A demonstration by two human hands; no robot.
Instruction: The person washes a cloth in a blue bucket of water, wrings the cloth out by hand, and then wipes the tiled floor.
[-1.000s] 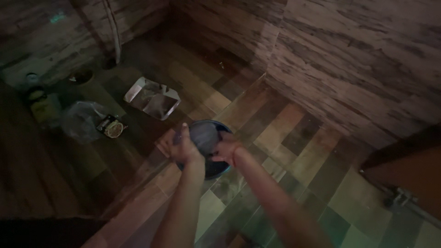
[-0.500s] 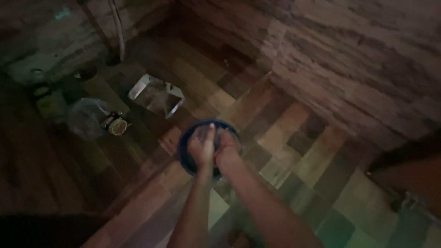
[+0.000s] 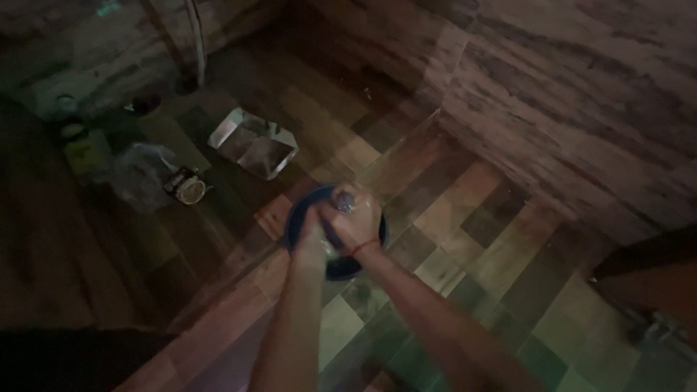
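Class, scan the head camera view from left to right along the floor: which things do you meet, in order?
Small jars → crumpled clear plastic bag → small dark packet → shiny foil sheet → blue basin with both hands over it.

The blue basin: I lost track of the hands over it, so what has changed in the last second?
Both hands have closed together over the blue basin: the left hand and right hand, a second ago apart at its rim, now press against each other around something small and unclear. The basin, the shiny open packet and the plastic bag stayed put on the floor.
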